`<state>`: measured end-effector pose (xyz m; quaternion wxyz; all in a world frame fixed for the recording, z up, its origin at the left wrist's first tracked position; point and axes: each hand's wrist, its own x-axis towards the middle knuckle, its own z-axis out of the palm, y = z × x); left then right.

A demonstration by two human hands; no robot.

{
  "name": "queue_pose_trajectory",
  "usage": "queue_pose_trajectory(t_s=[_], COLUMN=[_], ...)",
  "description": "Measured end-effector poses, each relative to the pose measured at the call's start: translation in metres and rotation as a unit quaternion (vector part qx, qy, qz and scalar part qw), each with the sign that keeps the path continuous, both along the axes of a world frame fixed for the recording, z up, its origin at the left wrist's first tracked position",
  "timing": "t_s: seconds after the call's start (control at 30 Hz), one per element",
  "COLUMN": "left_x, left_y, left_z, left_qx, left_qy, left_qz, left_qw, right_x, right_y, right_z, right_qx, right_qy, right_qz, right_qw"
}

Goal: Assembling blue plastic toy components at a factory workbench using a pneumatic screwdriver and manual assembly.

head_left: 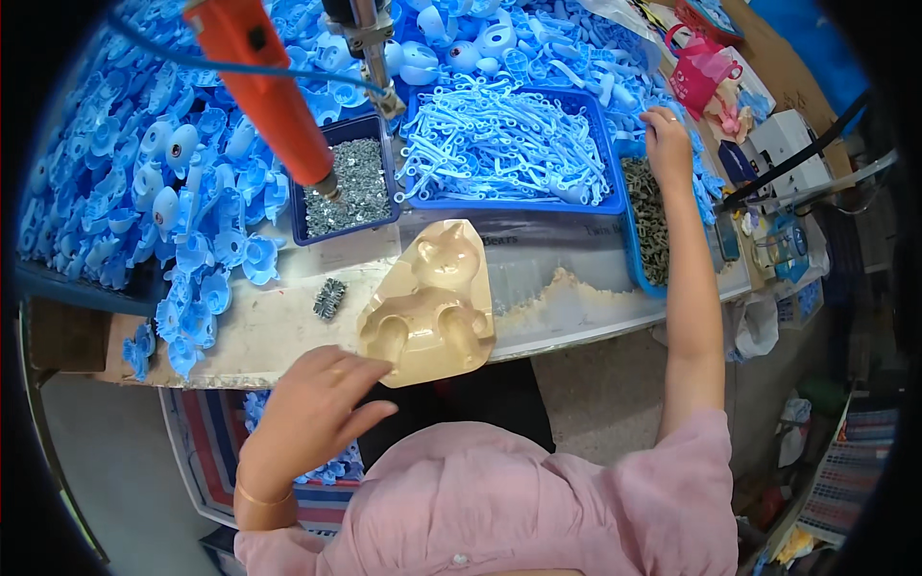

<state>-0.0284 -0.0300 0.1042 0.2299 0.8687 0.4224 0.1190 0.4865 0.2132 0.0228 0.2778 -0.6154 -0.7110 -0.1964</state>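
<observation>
A tan moulded holder (432,317) with animal-shaped hollows lies at the table's front edge, its near end jutting over. Beside its lower left corner is my left hand (322,408), open, fingers stretched toward the holder and thumb apart. At the far right, my right hand (667,144) reaches past a blue bin of small dark metal parts (645,221) to the edge of a heap of blue plastic parts (615,82). Its fingers are curled in among them; whatever they pinch is hidden. A small cluster of metal pieces (329,299) rests left of the holder.
An orange power screwdriver (264,91) hangs over a dark blue bin of screws (348,187). Next to it stands a blue tray of thin looped plastic pieces (509,144). Blue toy shells (173,182) are heaped at the left. A pink bag (699,72) sits at the back right.
</observation>
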Motion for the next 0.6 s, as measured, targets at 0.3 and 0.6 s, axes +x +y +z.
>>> queue_pose_trajectory(t_s=[0.3, 0.6], left_x=[0.084, 0.137], left_y=[0.029, 0.048], left_z=[-0.033, -0.061], left_qx=[-0.055, 0.023], left_qy=[-0.138, -0.269], left_qz=[-0.163, -0.004], left_qw=[0.975, 0.963], right_x=[0.030, -0.151], right_y=[-0.034, -0.162], right_z=[0.020, 0.084], right_qx=[-0.176, -0.509], right_qy=[0.647, 0.275], right_qz=[0.054, 0.361], right_qw=[0.740, 0.732])
